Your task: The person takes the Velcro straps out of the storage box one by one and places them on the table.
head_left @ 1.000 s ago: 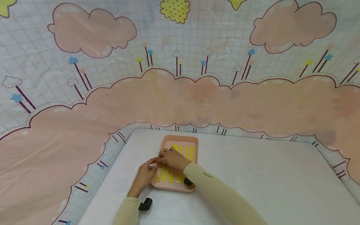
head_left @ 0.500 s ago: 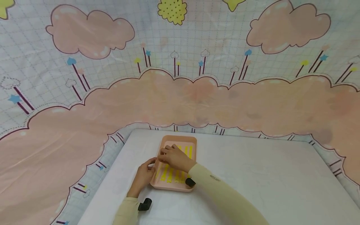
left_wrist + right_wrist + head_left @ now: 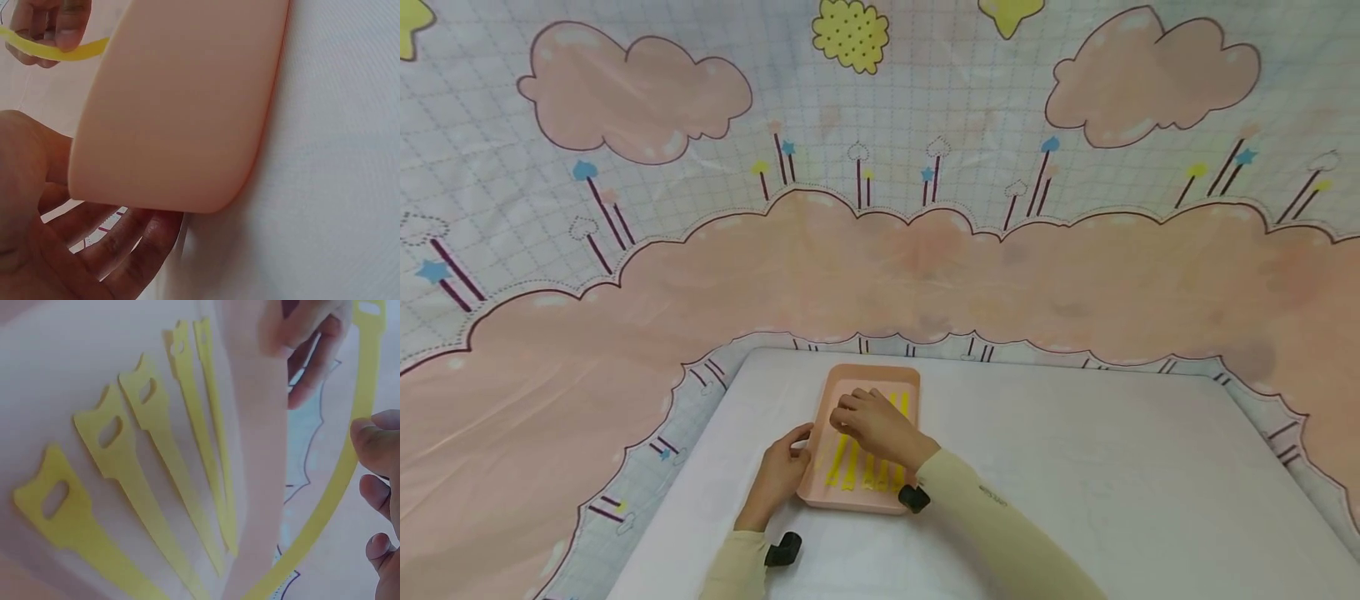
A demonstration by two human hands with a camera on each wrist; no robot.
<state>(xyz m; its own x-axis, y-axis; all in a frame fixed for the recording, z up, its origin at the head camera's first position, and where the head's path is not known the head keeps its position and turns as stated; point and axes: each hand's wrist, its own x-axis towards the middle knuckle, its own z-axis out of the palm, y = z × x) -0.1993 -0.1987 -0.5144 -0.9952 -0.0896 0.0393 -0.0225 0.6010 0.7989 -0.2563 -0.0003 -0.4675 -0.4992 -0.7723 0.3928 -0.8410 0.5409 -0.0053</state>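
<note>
Gripping a shallow, round-cornered, plastic-looking pink tray [image 3: 852, 504] by its left rim: left hand [image 3: 781, 475]. Next, one flat yellow strap with a slotted head [image 3: 340, 472] is up, bowed in the air over the tray; its lower end leaves the right wrist view, can't tell if it touches anything. Right hand [image 3: 880, 427] pinches it, thumb against fingertips, narrow grip. Progress, my read: one strap lifted, no loop or threading visible on it; the rest are left in the tray. Contents: at least five similar yellow straps [image 3: 153, 419], side by side, slotted heads nearest the person. Tray sits on a white table [image 3: 1112, 475].
</note>
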